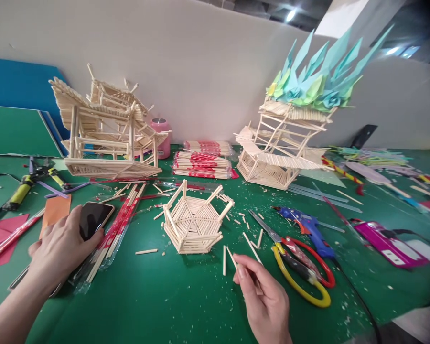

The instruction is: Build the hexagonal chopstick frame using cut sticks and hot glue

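My right hand (263, 296) pinches a short wooden stick (231, 257) between thumb and fingertips, just above the table. Other cut sticks lie close to it, one (224, 260) to its left. Ahead of that hand is a polygonal stick frame (194, 220), its base filled with sticks in a web pattern and several short posts rising from the rim. At the left, my left hand (62, 243) lies over a dark smartphone (96, 217), thumb and fingers around its edges. Part of the phone is hidden under the palm.
Scissors (301, 267) and a blue glue gun (310, 231) lie at the right, near a magenta device (390, 243). Stick buildings stand at the back left (111, 165) and back right (268, 174). Stick packs (202, 165) lie between them; bagged sticks (120, 224) are beside the phone.
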Available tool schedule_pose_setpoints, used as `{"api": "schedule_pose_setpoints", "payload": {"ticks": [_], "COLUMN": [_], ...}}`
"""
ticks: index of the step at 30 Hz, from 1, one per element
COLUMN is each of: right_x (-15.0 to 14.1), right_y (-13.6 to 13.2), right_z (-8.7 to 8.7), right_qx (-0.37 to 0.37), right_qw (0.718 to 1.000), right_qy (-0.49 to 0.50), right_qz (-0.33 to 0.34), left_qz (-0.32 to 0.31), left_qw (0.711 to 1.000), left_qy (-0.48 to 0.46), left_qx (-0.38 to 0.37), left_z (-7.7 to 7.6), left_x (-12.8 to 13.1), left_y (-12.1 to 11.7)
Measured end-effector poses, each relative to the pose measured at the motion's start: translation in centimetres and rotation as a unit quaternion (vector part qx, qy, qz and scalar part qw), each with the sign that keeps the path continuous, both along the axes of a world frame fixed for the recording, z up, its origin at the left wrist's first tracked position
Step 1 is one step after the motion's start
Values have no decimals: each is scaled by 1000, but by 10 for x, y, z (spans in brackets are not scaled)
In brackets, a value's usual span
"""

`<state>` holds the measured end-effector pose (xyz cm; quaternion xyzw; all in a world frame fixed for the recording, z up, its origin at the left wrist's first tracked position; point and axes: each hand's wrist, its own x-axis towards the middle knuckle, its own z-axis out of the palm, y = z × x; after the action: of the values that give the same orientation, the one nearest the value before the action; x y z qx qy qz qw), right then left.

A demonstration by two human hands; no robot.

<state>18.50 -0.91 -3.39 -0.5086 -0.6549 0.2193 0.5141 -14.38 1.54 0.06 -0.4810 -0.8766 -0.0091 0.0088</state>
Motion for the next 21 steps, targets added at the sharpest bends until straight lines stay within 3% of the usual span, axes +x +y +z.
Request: {"api": "schedule_pose_setpoints", "payload": {"ticks": [5, 8, 14, 21], "right_x": [0, 0, 1, 1], "right_y": [0, -1, 0, 0], "right_z": [0, -1, -1, -2], "right_qx": [-11, -27, -30, -30], "right_qw": [1000, 1000, 999, 999], "right_qy": [8, 5, 0, 8], "right_qz": [-5, 3, 10, 10], "left_qz": [-97, -86, -2, -10], "left_qw": [994, 996, 999, 1000], "left_qy": [-31, -30, 28, -19], "left_qx": [-32, -21, 33, 24], "left_z": [-4, -7, -11, -4], "left_x": [-21, -25, -3, 3], "left_y": [-8, -9, -4, -4]}}
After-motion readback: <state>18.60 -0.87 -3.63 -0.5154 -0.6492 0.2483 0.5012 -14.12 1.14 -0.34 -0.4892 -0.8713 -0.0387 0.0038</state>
